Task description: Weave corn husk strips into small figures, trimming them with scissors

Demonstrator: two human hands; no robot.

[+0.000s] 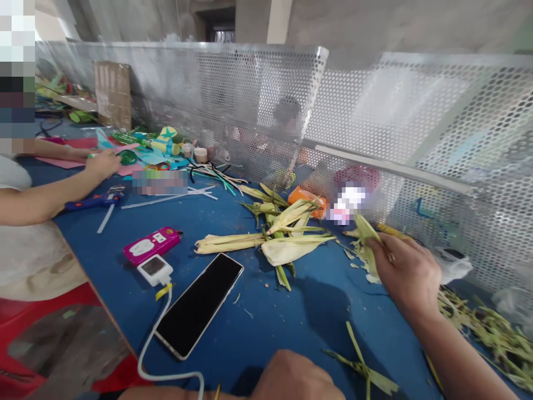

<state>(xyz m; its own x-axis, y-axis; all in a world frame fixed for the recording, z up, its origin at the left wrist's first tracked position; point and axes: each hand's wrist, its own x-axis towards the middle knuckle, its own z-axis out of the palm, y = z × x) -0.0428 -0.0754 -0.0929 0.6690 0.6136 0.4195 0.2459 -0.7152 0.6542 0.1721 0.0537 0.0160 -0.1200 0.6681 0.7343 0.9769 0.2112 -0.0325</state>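
I have the right hand [410,278] pinching a pale green husk [366,230] between its fingers, the husk's loose end pointing up and away, just above the blue counter [270,328]; the left hand [293,378] sits low at the near edge of my view, its back toward me and its fingers out of sight, so I cannot tell whether it holds anything. To the left of the right hand, and ahead of the left one, I see a bundle [295,250] of husks lying crossed over each other; an orange pack [306,199] lies just behind it. Right of the left hand lies a knotted strip [366,366]; beyond the right forearm a heap of scraps [487,333] spreads beside the mesh panel [416,116]. Ahead and left of the left hand lies a phone [202,305], its screen dark; past it I find a pink power strip [152,245] with a white charger [154,269] against it, whose cable [147,339] runs down to the left forearm. Farther left of both hands, a co-worker's hand [104,163] works over coloured paper [69,161]; a blue glue gun [94,201] lies near that arm.
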